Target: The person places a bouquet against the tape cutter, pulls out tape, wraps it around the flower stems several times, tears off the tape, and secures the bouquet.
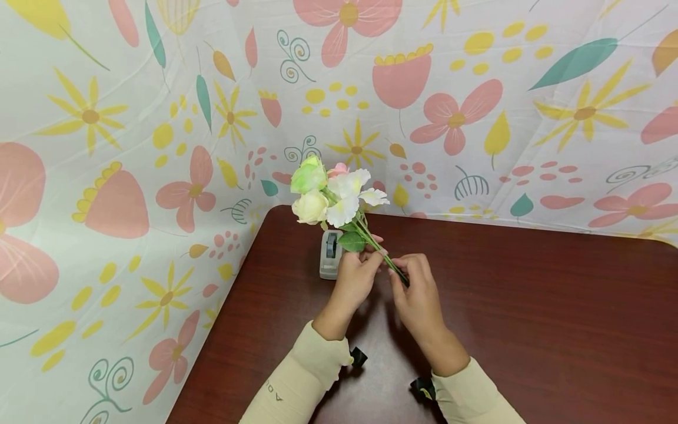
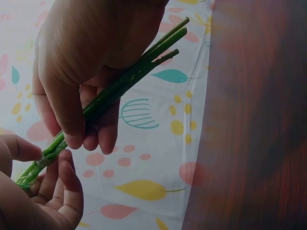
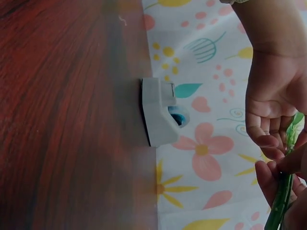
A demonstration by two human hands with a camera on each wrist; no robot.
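A small bunch of flowers [image 1: 336,194] is held up above the table, its heads tilted to the upper left. The blooms are white, pale yellow-green and pink, with a green leaf [image 1: 352,241] below them. My left hand [image 1: 356,278] holds the stems just under that leaf, thumb and fingers round them. Lower down, my right hand [image 1: 418,291] pinches the same green stems [image 2: 112,93] between thumb and fingers. In the left wrist view the cut stem ends poke out past the right hand, slightly spread.
A grey tape dispenser [image 1: 329,262] with a roll in it stands on the dark red-brown table [image 1: 529,306], just behind and left of my left hand. A flower-printed cloth [image 1: 212,118] hangs along the table's back and left edges.
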